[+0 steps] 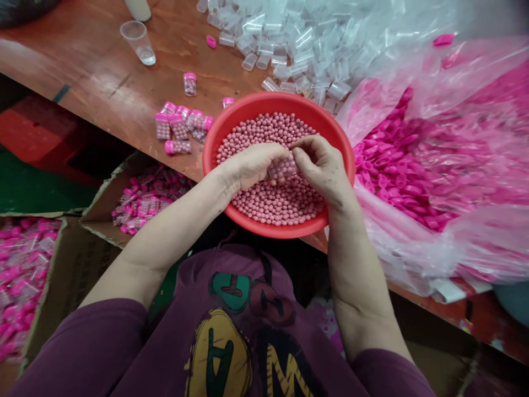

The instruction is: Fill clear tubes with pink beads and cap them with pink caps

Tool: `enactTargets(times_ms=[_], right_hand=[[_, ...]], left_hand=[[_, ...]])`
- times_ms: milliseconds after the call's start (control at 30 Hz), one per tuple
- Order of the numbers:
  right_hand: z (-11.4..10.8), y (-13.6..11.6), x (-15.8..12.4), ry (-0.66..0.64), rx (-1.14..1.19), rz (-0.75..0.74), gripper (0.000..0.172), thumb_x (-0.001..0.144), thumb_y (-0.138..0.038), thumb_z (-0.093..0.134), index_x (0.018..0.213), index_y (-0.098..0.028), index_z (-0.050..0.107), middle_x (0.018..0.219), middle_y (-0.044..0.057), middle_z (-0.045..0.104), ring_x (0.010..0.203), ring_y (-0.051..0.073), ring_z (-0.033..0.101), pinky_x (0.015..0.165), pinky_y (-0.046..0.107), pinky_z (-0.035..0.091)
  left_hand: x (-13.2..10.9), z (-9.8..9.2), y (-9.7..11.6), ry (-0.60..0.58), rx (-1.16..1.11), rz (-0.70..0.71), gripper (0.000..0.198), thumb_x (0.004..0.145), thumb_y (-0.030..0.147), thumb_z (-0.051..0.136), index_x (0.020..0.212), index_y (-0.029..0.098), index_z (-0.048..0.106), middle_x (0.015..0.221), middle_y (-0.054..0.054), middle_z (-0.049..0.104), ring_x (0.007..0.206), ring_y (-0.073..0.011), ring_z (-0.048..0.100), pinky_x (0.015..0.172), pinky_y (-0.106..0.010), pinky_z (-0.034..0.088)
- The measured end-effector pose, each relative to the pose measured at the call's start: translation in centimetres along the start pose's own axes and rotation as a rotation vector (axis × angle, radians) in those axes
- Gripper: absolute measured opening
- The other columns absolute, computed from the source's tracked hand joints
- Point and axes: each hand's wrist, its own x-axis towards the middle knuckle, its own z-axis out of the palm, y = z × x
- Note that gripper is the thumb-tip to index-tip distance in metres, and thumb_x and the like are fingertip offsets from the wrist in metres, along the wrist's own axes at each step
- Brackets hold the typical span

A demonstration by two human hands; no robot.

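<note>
A red plastic basin of small pink beads sits at the table's edge in front of me. Over the beads, my left hand is closed around a small clear container filled with pink beads. My right hand is at the container's right end, thumb and forefinger pinched together near its mouth. Whatever lies between those fingertips is too small or hidden to name. Left of the basin, several filled containers with pink caps lie in a cluster on the table.
Loose clear containers are heaped behind the basin. On the right, a plastic bag spills pink caps. Cardboard boxes of capped containers stand below the table at left. A clear cup stands at the back left.
</note>
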Motion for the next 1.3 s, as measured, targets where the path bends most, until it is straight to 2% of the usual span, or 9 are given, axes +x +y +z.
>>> enactTargets(times_ms=[133, 267, 467, 633, 800, 900, 1000, 1100, 1300], right_hand=[[-0.1, 0.4, 0.0, 0.048, -0.081, -0.015, 0.012, 0.103, -0.036, 0.071, 0.106, -0.026, 0.075, 0.1, 0.003, 0.078, 0.094, 0.023, 0.072, 0.093, 0.042, 0.061], [-0.3, 0.0, -0.1, -0.045, 0.007, 0.005, 0.014, 0.1, -0.034, 0.071, 0.109, -0.026, 0.077, 0.11, 0.004, 0.082, 0.105, 0.024, 0.076, 0.099, 0.042, 0.063], [-0.4, 0.1, 0.0, -0.057, 0.038, 0.006, 0.011, 0.092, -0.025, 0.07, 0.102, -0.026, 0.076, 0.105, 0.003, 0.082, 0.098, 0.023, 0.076, 0.094, 0.04, 0.064], [-0.5, -0.6, -0.3, -0.073, 0.023, -0.003, 0.013, 0.092, -0.022, 0.068, 0.102, -0.026, 0.075, 0.104, 0.002, 0.081, 0.095, 0.022, 0.075, 0.092, 0.04, 0.063], [-0.5, -1.2, -0.7, -0.119, 0.068, 0.015, 0.014, 0.093, -0.028, 0.074, 0.107, -0.027, 0.077, 0.107, 0.002, 0.082, 0.097, 0.023, 0.075, 0.09, 0.04, 0.061], [-0.4, -1.3, -0.7, -0.173, 0.122, 0.07, 0.02, 0.092, -0.039, 0.082, 0.107, -0.028, 0.076, 0.102, 0.002, 0.08, 0.089, 0.021, 0.071, 0.083, 0.039, 0.059], [-0.4, -1.4, -0.6, -0.191, 0.186, 0.129, 0.033, 0.088, -0.051, 0.092, 0.098, -0.027, 0.071, 0.092, 0.0, 0.074, 0.083, 0.019, 0.064, 0.077, 0.036, 0.058], [-0.6, -1.6, -0.4, -0.191, 0.279, 0.176, 0.045, 0.082, -0.059, 0.098, 0.095, -0.027, 0.069, 0.094, 0.001, 0.074, 0.088, 0.02, 0.066, 0.081, 0.036, 0.061], [-0.8, -1.4, -0.5, -0.268, 0.248, 0.189, 0.036, 0.086, -0.048, 0.095, 0.091, -0.026, 0.067, 0.085, -0.001, 0.069, 0.079, 0.017, 0.059, 0.071, 0.032, 0.052]], left_hand=[[0.1, -0.1, 0.0, 0.003, -0.033, -0.014, 0.009, 0.089, 0.012, 0.062, 0.082, 0.017, 0.066, 0.071, -0.002, 0.065, 0.06, -0.0139, 0.059, 0.056, -0.027, 0.042], [0.0, -0.3, 0.1, 0.041, -0.088, -0.047, 0.005, 0.088, 0.015, 0.066, 0.085, 0.018, 0.065, 0.07, 0.001, 0.064, 0.062, -0.0135, 0.062, 0.06, -0.026, 0.048], [-0.1, -0.2, 0.4, 0.023, -0.085, -0.052, 0.013, 0.092, 0.013, 0.061, 0.08, 0.017, 0.065, 0.07, -0.001, 0.065, 0.061, -0.0125, 0.061, 0.058, -0.027, 0.045], [0.0, -0.3, 0.4, 0.062, -0.123, -0.06, 0.01, 0.095, 0.016, 0.066, 0.085, 0.016, 0.068, 0.073, -0.002, 0.069, 0.063, -0.0116, 0.061, 0.06, -0.025, 0.043], [0.1, -0.7, -0.1, 0.034, -0.158, -0.003, 0.017, 0.102, 0.023, 0.069, 0.087, 0.015, 0.071, 0.075, -0.002, 0.068, 0.065, -0.0113, 0.062, 0.06, -0.025, 0.041], [0.0, -0.6, -0.4, 0.043, -0.14, 0.005, 0.024, 0.104, 0.024, 0.072, 0.083, 0.016, 0.068, 0.072, -0.001, 0.064, 0.062, -0.0103, 0.058, 0.06, -0.025, 0.04], [-0.2, -0.4, -0.3, 0.064, -0.103, 0.017, 0.023, 0.102, 0.022, 0.078, 0.082, 0.016, 0.067, 0.074, 0.001, 0.065, 0.063, -0.0095, 0.058, 0.062, -0.025, 0.04], [-0.4, -0.2, 0.0, 0.05, -0.079, 0.032, 0.023, 0.104, 0.02, 0.074, 0.083, 0.016, 0.068, 0.073, 0.001, 0.064, 0.065, -0.0103, 0.059, 0.064, -0.026, 0.043], [-0.6, 0.0, -0.1, 0.056, 0.005, 0.025, 0.032, 0.104, 0.017, 0.071, 0.073, 0.016, 0.064, 0.065, 0.001, 0.057, 0.058, -0.0093, 0.052, 0.057, -0.025, 0.036]])
